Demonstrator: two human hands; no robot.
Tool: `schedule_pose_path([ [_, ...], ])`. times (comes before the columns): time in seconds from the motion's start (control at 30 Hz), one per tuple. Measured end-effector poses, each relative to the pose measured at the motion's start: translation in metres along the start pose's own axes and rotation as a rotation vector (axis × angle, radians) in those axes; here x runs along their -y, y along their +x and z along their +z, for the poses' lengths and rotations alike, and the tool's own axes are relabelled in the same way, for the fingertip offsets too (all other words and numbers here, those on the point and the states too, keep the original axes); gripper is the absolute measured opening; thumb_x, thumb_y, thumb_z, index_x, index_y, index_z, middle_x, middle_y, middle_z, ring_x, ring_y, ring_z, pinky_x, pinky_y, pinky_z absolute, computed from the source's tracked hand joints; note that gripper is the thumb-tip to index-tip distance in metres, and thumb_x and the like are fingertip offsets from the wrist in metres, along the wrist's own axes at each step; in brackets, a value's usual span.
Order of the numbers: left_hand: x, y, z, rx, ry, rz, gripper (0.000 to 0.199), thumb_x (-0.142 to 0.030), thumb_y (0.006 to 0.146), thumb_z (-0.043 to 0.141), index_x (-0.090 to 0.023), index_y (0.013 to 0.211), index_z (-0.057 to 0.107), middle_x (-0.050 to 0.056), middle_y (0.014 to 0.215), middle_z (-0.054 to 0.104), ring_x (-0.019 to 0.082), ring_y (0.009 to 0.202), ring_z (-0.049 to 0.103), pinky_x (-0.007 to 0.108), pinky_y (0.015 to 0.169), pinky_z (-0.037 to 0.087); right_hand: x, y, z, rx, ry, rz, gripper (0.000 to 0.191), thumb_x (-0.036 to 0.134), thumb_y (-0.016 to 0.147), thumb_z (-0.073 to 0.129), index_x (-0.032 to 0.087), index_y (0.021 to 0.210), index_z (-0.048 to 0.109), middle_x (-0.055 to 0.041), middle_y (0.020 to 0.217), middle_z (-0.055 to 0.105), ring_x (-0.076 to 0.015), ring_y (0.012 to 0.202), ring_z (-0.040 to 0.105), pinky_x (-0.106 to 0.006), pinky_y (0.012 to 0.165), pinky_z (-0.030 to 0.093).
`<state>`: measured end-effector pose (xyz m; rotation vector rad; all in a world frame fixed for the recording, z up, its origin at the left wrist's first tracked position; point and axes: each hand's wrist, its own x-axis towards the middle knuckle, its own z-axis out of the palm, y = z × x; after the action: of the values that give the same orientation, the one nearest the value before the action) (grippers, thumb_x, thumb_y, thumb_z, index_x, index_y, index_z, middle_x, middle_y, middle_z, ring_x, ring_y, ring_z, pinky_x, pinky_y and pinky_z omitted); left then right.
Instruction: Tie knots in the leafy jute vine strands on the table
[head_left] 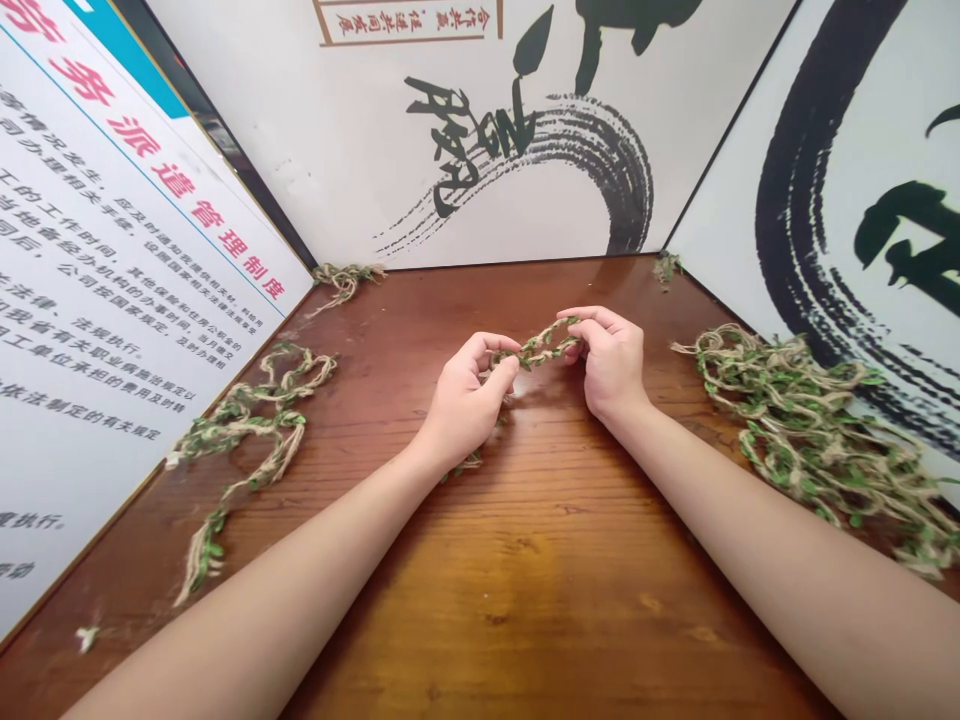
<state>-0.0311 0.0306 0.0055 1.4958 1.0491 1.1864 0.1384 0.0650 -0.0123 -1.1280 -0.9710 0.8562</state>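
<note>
Between my two hands, above the middle of the table, stretches a twine garland (pixel 541 346) of tan cord with small green leaves, bent into a narrow loop. My left hand (pixel 471 392) pinches one end of the loop between thumb and fingers. At the other end, the fingertips of my right hand (pixel 609 358) are closed on the cord. Part of the garland hangs below and behind my left hand, where the hand and wrist hide some of it.
A large tangled pile of leafy twine (pixel 832 430) lies at right. Looser leafy strands (pixel 255 425) lie at left, with a small bunch (pixel 346 280) in the far left corner. Printed panels (pixel 517 150) wall in the wooden table (pixel 480 610). A white scrap (pixel 87 637) lies front left.
</note>
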Motion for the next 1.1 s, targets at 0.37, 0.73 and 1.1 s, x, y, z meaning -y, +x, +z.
schedule_pose_path([
  [0.37, 0.002, 0.001, 0.000, 0.019, -0.016, 0.022, 0.014, -0.030, 0.091, 0.067, -0.018, 0.094, 0.064, 0.002, 0.069, 0.069, 0.013, 0.063, 0.062, 0.024, 0.060, 0.046, 0.002, -0.001, 0.001, -0.118, 0.006, 0.024, 0.011, 0.022, 0.076, 0.055, 0.020, 0.080, 0.065, 0.0009, 0.063, 0.059, -0.0134, 0.048, 0.053, -0.028, 0.044, 0.041],
  [0.73, 0.000, -0.001, -0.005, 0.048, -0.154, -0.055, 0.021, -0.022, 0.075, 0.076, -0.018, 0.094, 0.068, 0.002, 0.078, 0.073, 0.014, 0.068, 0.068, 0.024, 0.061, 0.049, -0.008, 0.007, 0.002, -0.180, 0.024, 0.031, 0.008, 0.021, 0.076, 0.050, 0.021, 0.081, 0.056, 0.0007, 0.071, 0.058, -0.0130, 0.052, 0.053, -0.027, 0.046, 0.045],
  [1.1, 0.008, 0.003, -0.004, 0.043, -0.222, -0.045, 0.016, -0.024, 0.078, 0.074, -0.016, 0.090, 0.068, 0.004, 0.075, 0.074, 0.015, 0.072, 0.069, 0.028, 0.072, 0.055, -0.005, -0.009, -0.003, 0.109, -0.436, -0.568, 0.062, 0.013, 0.078, 0.054, 0.029, 0.138, 0.052, -0.0085, 0.155, 0.048, -0.0299, 0.148, 0.040, -0.056, 0.120, 0.035],
])
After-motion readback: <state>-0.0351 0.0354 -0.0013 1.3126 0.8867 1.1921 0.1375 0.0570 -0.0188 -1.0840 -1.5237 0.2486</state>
